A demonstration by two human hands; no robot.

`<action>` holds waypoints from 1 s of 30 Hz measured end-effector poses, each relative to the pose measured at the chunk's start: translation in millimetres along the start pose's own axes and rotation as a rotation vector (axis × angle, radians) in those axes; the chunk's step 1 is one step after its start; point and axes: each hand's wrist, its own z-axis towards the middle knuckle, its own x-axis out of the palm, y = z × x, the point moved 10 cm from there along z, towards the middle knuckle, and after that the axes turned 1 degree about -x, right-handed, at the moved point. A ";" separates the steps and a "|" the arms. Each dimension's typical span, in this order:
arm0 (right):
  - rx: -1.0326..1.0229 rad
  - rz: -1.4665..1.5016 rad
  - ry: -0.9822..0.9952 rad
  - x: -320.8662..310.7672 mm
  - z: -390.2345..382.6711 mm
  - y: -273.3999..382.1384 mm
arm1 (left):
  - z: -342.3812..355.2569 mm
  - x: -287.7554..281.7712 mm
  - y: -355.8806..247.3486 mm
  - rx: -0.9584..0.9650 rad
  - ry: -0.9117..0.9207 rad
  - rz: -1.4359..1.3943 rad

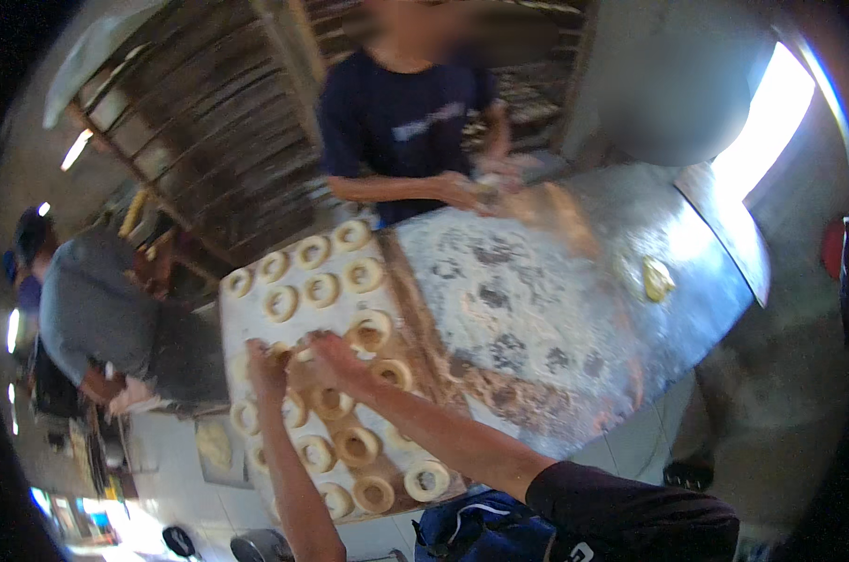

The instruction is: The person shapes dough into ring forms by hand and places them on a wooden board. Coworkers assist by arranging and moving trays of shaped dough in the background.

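Observation:
Both my arms reach over a board (256, 328) covered with rows of pale dough rings (321, 289). My left hand (267, 367) is closed at the left side of a dough ring (282, 354) in the middle rows. Close beside it, my right hand (336, 363) bends its fingers down onto the same ring's right side. My fingers partly hide this ring, so whether it is lifted or lying on the board cannot be seen. More dough rings (357, 447) lie below my hands, some on a brown strip of the board.
A flour-dusted metal table (546, 281) adjoins the board on the right, with a yellowish lump (658, 280) on it. Across it stands a person in a dark shirt (396, 117), hands together around something pale. Another person in grey (96, 300) bends over at the left.

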 end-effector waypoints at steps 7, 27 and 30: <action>0.272 0.196 -0.049 -170.7 -158.0 -90.3 | -68.6 29.3 -139.3 0.125 0.148 -0.521; 0.708 0.575 -0.232 -299.8 -373.6 -225.6 | -293.6 252.1 -373.3 -0.229 0.661 -1.013; 0.712 0.547 -0.136 -305.3 -373.1 -219.4 | -298.8 244.9 -385.9 -0.265 0.561 -1.087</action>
